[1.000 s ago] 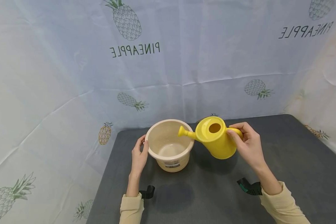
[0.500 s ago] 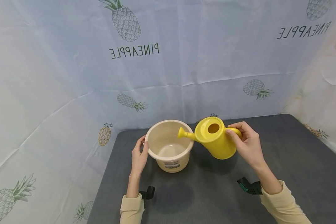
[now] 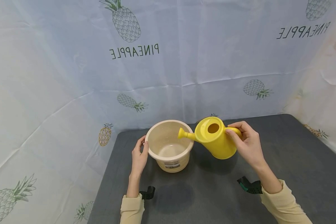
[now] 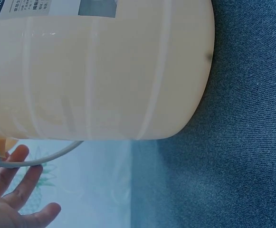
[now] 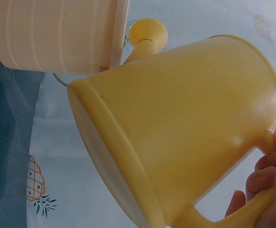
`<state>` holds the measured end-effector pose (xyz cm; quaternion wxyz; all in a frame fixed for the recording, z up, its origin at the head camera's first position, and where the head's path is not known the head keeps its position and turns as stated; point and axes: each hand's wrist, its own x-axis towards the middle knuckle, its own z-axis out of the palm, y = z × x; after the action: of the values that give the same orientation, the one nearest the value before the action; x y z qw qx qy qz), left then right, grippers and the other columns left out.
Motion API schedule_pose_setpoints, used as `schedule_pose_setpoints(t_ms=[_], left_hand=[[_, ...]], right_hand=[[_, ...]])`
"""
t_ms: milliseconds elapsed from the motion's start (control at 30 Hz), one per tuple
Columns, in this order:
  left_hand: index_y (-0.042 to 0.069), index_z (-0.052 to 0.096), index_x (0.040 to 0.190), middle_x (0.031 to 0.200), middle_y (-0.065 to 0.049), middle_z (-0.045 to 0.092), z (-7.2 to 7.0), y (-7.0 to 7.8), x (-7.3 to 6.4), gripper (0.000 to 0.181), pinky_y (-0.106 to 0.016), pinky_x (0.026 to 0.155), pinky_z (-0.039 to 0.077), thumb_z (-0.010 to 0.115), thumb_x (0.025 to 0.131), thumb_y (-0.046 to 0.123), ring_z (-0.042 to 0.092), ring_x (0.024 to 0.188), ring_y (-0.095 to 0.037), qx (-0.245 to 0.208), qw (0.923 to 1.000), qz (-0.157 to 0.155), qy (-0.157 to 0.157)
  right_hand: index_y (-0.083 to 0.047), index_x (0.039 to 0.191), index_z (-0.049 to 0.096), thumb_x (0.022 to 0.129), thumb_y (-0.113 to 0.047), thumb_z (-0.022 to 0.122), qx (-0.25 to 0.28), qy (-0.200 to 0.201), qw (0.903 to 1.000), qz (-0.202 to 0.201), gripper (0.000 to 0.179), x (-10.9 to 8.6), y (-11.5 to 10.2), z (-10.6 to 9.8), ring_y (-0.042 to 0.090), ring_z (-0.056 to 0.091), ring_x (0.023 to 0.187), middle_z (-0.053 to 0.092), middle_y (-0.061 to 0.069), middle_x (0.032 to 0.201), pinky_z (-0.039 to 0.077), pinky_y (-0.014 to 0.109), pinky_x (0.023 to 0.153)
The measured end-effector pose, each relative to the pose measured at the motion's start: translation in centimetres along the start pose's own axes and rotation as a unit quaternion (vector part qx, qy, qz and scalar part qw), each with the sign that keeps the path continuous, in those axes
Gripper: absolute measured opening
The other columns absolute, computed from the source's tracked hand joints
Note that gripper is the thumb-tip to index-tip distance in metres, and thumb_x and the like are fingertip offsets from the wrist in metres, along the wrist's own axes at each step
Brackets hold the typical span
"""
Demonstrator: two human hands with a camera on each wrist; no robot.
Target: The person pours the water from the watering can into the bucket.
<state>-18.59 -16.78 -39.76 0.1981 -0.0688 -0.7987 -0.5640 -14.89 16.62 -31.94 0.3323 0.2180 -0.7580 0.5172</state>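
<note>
A cream plastic bucket stands upright on the dark table, its mouth towards me in the head view. My left hand holds it at the left of the rim, thumb and fingers at the ear. In the left wrist view, the bucket's thin wire handle hangs past the spread fingers. My right hand grips the handle of a yellow watering can, raised off the table and tipped left. Its spout reaches over the bucket's right rim. No water shows, and the can's inside is hidden.
The dark cloth-covered table extends around the bucket. Behind and to the left hangs a white curtain printed with pineapples. A printed label is on the bucket's front. Black camera mounts sit on both wrists.
Almost nothing differs. The watering can and right hand have shifted very slightly left, while the bucket and left hand keep their places.
</note>
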Motion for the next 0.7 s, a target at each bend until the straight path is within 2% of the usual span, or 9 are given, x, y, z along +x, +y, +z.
schedule_pose_setpoints(t_ms=[267, 700], left_hand=[[-0.006, 0.048, 0.130, 0.120, -0.026, 0.054, 0.03, 0.14, -0.06, 0.035, -0.058, 0.100, 0.025, 0.046, 0.098, 0.009, 0.045, 0.117, -0.036, 0.002, 1.0000, -0.008, 0.002], [-0.007, 0.047, 0.130, 0.120, -0.026, 0.054, -0.02, 0.24, -0.02, 0.035, -0.055, 0.100, 0.028, 0.045, 0.098, 0.008, 0.044, 0.118, -0.036, -0.005, 1.0000, -0.004, -0.003]], right_hand=[[0.016, 0.093, 0.055, 0.077, 0.023, 0.059, -0.001, -0.002, 1.0000, -0.003, 0.017, -0.02, -0.10, -0.02, 0.011, 0.054, 0.066, 0.059, 0.007, 0.084, 0.045, 0.011, 0.061], [0.016, 0.093, 0.055, 0.077, 0.023, 0.059, 0.000, 0.002, 1.0000, -0.005, 0.018, 0.03, -0.21, -0.09, 0.013, 0.054, 0.066, 0.059, 0.007, 0.084, 0.044, 0.011, 0.062]])
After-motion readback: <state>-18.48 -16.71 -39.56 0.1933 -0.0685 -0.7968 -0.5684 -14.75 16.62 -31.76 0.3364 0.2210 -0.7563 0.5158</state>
